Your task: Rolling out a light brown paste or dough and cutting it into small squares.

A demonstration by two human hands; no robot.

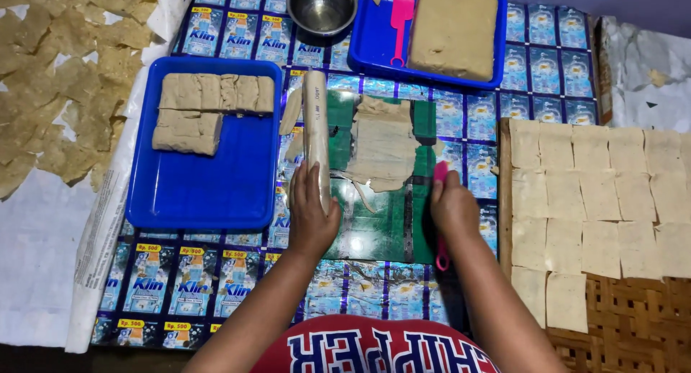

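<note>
Between the two blue trays, the left hand (311,213) lies flat on a rolling pin (316,132), fingers unclosed; the right hand (453,209) clamps a pink cutter (440,200) at the dough sheet's (381,144) edge. Left tray (201,193) holds dough slabs (205,107), half bare.

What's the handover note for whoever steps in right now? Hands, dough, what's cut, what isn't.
Left hand: resting on the rolling pin, which lies lengthwise on the green mat.
Right hand: gripping a pink cutter beside the rolled dough sheet.
Done: cut squares laid in rows on the woven tray.
Left: sheet uncut; dough slabs in the near blue tray, big block in the far one.
</note>
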